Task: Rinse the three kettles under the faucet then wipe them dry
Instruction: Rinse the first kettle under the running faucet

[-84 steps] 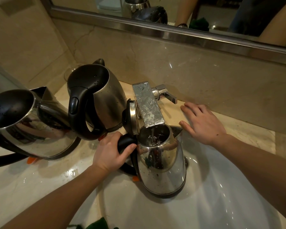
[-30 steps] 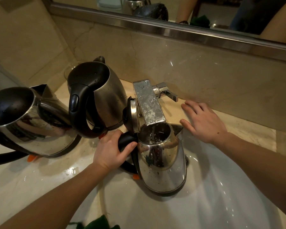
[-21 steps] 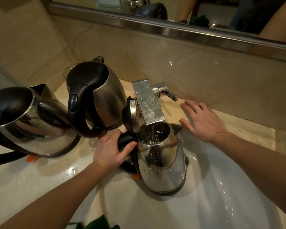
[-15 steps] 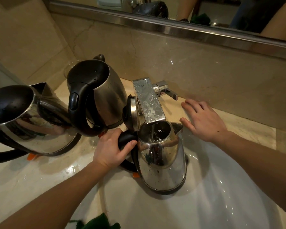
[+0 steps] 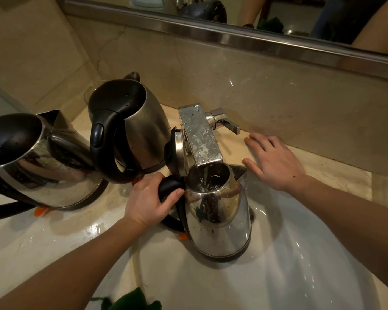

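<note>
Faucet (image 5: 199, 135) still running into kettle (image 5: 219, 220), left hand (image 5: 148, 202) still gripping

This is a bathroom, seen at the washstand. A white basin (image 5: 300, 278) is sunk into a beige stone counter (image 5: 336, 175). A square chrome faucet (image 5: 199, 135) with 1 side lever (image 5: 230, 126) stands at the basin's back rim. Behind the faucet, a stone wall panel (image 5: 278, 90) rises to a metal-framed mirror (image 5: 300, 12). Left of the faucet, the same stone covers the side wall (image 5: 31, 52).
</note>
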{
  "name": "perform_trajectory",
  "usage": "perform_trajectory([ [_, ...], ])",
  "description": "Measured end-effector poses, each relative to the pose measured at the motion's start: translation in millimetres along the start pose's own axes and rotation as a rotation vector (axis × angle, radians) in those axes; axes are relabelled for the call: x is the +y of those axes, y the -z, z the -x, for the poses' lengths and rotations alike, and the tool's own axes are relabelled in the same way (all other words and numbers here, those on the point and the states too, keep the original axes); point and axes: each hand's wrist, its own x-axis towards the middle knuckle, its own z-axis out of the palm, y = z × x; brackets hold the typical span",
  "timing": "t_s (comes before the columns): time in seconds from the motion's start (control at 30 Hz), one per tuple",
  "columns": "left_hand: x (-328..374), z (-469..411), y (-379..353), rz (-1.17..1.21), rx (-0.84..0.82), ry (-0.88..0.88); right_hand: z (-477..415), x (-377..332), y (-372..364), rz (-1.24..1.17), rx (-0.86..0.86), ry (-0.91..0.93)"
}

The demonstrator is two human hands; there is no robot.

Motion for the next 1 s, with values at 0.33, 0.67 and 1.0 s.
perform_trajectory([
  [0.33,0.2,0.6,0.1,-0.003,-0.013,0.008,0.0,0.0,0.5,-0.011,0.000,0.000],
  [0.67,0.2,0.4,0.5,-0.009,-0.025,0.011,-0.7,0.4,-0.6,-0.009,-0.003,-0.006],
  [1.0,0.4,0.0,0.5,0.000,-0.005,0.005,-0.4,0.4,-0.6,-0.004,-0.005,-0.011],
])
